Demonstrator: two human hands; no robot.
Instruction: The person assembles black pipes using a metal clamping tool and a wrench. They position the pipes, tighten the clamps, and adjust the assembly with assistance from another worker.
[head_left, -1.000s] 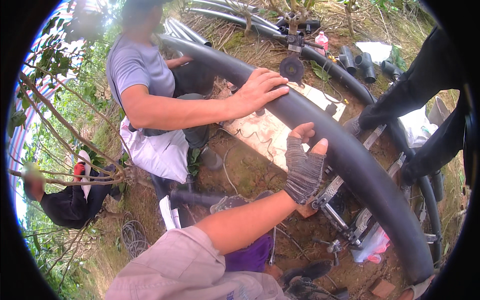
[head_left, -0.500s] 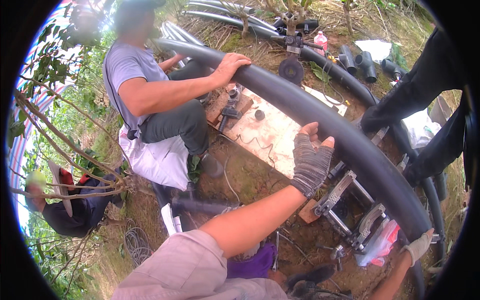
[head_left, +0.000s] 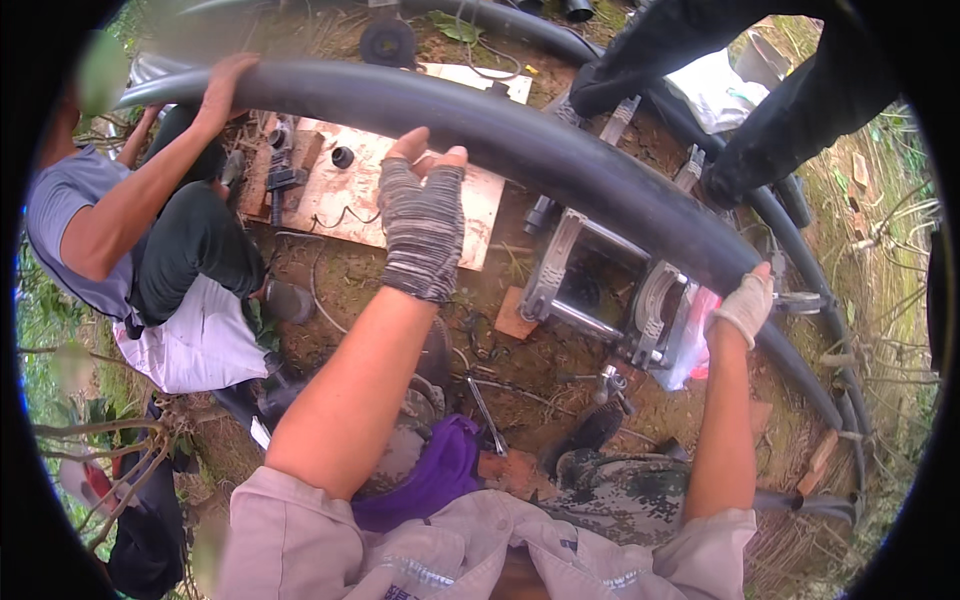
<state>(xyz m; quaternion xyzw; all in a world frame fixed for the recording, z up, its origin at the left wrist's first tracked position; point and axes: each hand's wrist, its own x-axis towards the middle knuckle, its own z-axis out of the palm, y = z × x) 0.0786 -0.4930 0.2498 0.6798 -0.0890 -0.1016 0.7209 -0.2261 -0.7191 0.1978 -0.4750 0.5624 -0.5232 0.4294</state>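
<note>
A long, thick black plastic pipe (head_left: 590, 170) arcs across the scene from far left to lower right. My left hand (head_left: 425, 225), in a grey striped fingerless glove, is against its near side, fingers bent at the lower edge with the thumb apart. Around the pipe's right part my right hand (head_left: 742, 308) is closed, in a pale fingerless glove. Below the pipe, between my hands, stands a metal clamp frame (head_left: 590, 320) with half-round jaws and rods. At the far left another person's hand (head_left: 225, 90) rests on top of the same pipe.
The other person (head_left: 90, 210) sits on a white sack (head_left: 195, 345). Someone in dark trousers (head_left: 775, 140) stands at the right. A pale board (head_left: 345, 185) lies beyond the pipe; a plastic bag (head_left: 690, 345) is beside the clamp. A wrench (head_left: 487, 415) and purple cloth (head_left: 440, 475) are near me.
My view has swung right, so the scene sits further left and higher. My right hand and forearm now show fully. Both hands stay at the pipe.
</note>
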